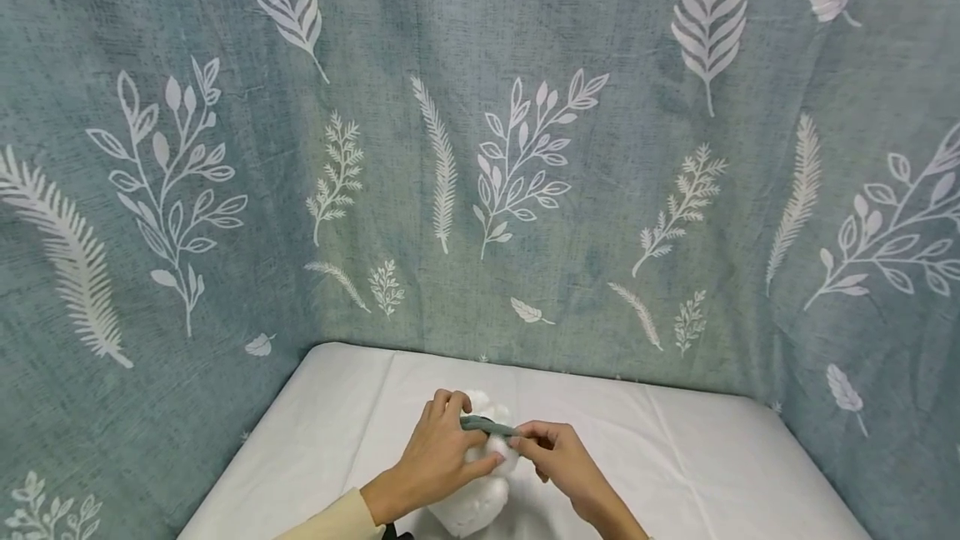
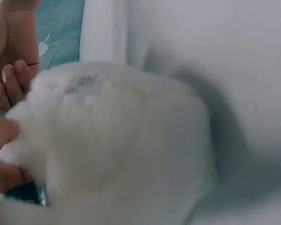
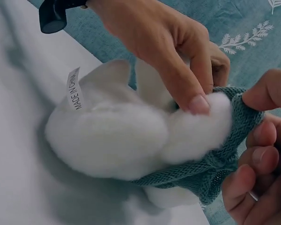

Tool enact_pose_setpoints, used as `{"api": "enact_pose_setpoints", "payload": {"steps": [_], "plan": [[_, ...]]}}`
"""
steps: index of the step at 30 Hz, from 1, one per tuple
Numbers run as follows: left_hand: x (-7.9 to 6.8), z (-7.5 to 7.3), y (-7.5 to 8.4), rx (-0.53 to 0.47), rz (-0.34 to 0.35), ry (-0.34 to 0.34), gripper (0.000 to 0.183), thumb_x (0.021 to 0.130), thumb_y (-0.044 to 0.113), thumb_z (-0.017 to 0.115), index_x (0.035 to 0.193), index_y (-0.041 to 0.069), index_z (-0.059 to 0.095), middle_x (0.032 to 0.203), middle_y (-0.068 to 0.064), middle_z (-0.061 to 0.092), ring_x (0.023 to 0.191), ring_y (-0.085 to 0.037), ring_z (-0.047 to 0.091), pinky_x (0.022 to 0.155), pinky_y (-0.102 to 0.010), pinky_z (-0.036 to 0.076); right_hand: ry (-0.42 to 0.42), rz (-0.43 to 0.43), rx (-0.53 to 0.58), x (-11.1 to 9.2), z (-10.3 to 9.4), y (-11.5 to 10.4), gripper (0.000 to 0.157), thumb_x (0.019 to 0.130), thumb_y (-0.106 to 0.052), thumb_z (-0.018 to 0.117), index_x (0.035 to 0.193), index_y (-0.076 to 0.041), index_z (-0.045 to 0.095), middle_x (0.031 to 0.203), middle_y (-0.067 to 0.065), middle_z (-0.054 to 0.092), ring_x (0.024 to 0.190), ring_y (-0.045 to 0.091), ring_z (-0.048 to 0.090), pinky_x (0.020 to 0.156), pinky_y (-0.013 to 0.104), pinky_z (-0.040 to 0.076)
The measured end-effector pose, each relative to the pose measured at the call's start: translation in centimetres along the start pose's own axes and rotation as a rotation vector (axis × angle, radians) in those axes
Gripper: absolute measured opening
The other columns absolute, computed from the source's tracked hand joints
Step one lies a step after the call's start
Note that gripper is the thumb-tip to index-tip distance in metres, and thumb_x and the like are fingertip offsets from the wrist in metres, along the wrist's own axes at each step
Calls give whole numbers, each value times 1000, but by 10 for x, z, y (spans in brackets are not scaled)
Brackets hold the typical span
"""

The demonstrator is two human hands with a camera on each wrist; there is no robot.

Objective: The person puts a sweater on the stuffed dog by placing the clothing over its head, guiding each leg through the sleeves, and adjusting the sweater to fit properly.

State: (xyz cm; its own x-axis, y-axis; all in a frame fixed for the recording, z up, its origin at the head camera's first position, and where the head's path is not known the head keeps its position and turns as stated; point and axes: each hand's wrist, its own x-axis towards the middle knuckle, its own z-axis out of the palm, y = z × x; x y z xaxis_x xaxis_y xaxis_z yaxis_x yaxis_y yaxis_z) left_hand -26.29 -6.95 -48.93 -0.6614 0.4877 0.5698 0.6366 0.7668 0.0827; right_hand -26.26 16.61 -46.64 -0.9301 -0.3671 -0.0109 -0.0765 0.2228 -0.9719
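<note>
A fluffy white plush toy [image 1: 471, 511] lies on the white surface, with a sewn tag [image 3: 75, 91] reading "MADE IN CHINA" at one end in the right wrist view. Around part of it is a green knitted garment [image 3: 178, 176]. My left hand [image 1: 442, 461] grips the toy, its thumb pressed on a small fluffy limb [image 3: 196, 136] beside the knit. My right hand [image 1: 558, 457] pinches the garment's edge between thumb and fingers, pulled out from the toy. In the left wrist view, the toy's white body [image 2: 131, 136] hides most of the garment.
The white padded surface [image 1: 637, 457] extends to both sides and behind the toy. Blue-green curtains [image 1: 525, 298] with white leaf prints stand along the back and sides. A black device [image 3: 52, 21] is strapped at the left wrist.
</note>
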Motion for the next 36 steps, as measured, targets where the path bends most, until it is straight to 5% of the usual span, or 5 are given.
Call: {"api": "enact_pose_setpoints", "payload": {"steps": [10,16,22,32,36], "plan": [[10,14,9,94,-25,198,28,81,46,82,66,26,71,95,3,56,86,-16,45,69,-31,41,-107,-72,-39,-9,6,-4,27,99,-27,70,109,-2,75,92,4,69,59,7,44,53,21,40],[8,10,4,-71,-67,157,39,74,33,91,64,24,54,79,11,52,74,-7,43,66,-23,34,-106,-31,-42,-10,1,3,35,101,-38,67,119,-8,72,84,3,62,59,10,45,54,25,44],[9,2,-4,-262,-91,107,34,81,26,88,96,19,59,83,11,60,73,-4,49,67,-24,38,61,76,-28,-14,-15,21,36,99,-39,69,114,-7,69,74,2,57,56,12,43,52,27,43],[15,-5,-2,-337,-53,-89,32,104,55,51,114,32,72,105,15,65,90,-4,55,77,-31,41,136,54,-80,-7,-10,40,38,95,-35,75,120,-6,75,72,0,60,53,9,42,49,24,42],[21,-4,-1,-280,-49,-105,35,103,52,57,118,26,74,106,11,69,90,-7,59,74,-31,42,207,40,-82,-4,-3,40,42,93,-38,77,123,-9,75,70,0,60,51,8,40,47,23,41]]}}
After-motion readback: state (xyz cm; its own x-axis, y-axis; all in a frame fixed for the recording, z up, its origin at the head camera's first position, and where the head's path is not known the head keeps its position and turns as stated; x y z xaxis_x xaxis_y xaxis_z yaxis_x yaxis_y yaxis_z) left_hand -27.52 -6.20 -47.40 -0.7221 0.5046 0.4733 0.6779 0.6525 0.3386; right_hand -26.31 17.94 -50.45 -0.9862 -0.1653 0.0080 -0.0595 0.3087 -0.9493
